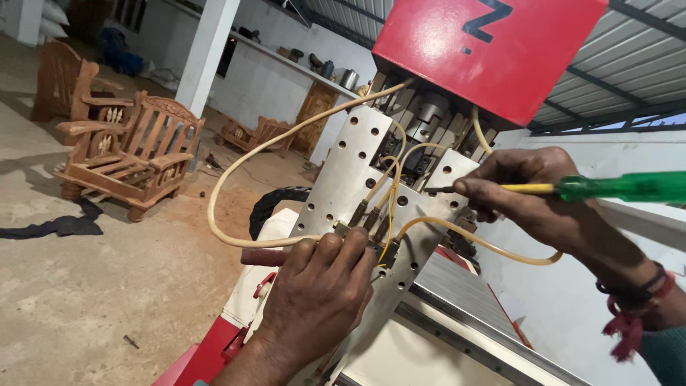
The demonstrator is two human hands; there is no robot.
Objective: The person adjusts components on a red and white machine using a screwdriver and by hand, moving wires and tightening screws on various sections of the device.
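Left hand (318, 286): you are pressing it against the lower part of the metal plate (350, 154), fingers curled narrow around a dark red handle (263, 256) that is sticking out toward 9 o'clock; whether they are fully clamping it, you cannot tell from here.
Right hand (532, 193): you are gripping the green screwdriver (572, 189), fingers closed tight around its yellow shank near the tip.
Screwdriver axis: it is lying almost level, handle pointing to 3 o'clock, tip pointing to 9 o'clock at the fittings in the middle of the plate.
Key relation: the tip is sitting just beside the cluster of brass fittings (371, 214), at about 1 o'clock from your left hand; your right hand is the nearer one to them.
Tubing (236, 161): cream hoses are looping out to 9 o'clock and curving under your right wrist toward 4 o'clock, crowding the tip's path.
Edges: the red housing (486, 43) is overhanging at 12 o'clock.
Open room: space is lying free toward 3 o'clock, along the handle.
Background: carved wooden chairs (128, 150) are standing on the floor, well apart at 9 o'clock.
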